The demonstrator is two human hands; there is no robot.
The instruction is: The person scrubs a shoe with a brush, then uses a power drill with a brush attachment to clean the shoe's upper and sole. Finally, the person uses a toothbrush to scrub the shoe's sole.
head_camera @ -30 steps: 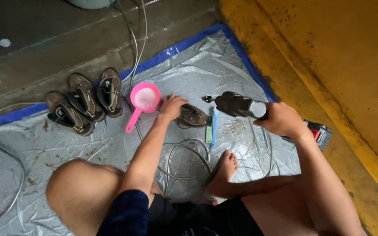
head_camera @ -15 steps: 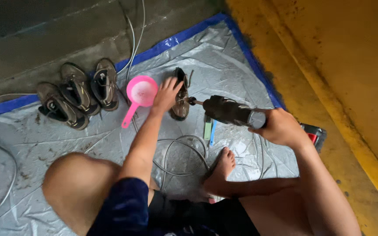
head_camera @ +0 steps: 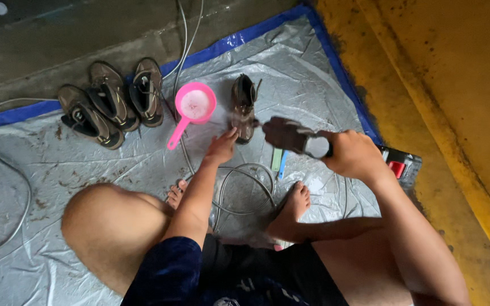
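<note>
our right hand [head_camera: 355,154] has its fingers wrapped around a dark power tool [head_camera: 293,136], its tip aimed at the lone brown shoe [head_camera: 243,107] lying on the silver tarp [head_camera: 114,164] just beside the pink scoop [head_camera: 191,110]. our left hand [head_camera: 221,148] reaches for the shoe's heel end, fingers loosely spread, holding nothing (whether they touch it we cannot tell). to do this well, we judge, the left should pin the shoe flat so it won't skid, and the tool should meet it squarely, clear of the hose [head_camera: 239,187] near our feet.
</note>
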